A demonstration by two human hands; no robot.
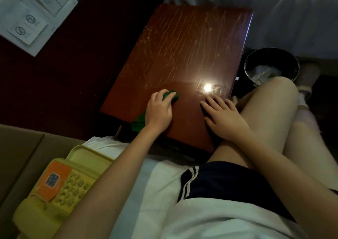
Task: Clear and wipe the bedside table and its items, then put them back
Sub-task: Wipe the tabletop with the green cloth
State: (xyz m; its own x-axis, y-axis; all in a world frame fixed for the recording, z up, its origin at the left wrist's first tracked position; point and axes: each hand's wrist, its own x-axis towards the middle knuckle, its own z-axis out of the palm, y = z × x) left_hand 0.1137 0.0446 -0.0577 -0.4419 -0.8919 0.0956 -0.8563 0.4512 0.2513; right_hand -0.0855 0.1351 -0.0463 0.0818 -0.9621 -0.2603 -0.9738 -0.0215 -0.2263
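Bedside table point(182, 46): reddish wood top, long axis running away from the seated person. Green cloth point(172, 94): bunched on the near-left part of the top, gripped under the curled fingers of the left hand point(159, 110), its tail trailing off the near edge. Right hand point(223, 114): flat, fingers straight, pressing the near-right corner, holding nothing. Streaked surface lies beyond the cloth; the next stroke likely pushes away from the body. Yellow telephone point(60, 189): on the bed, at the person's left.
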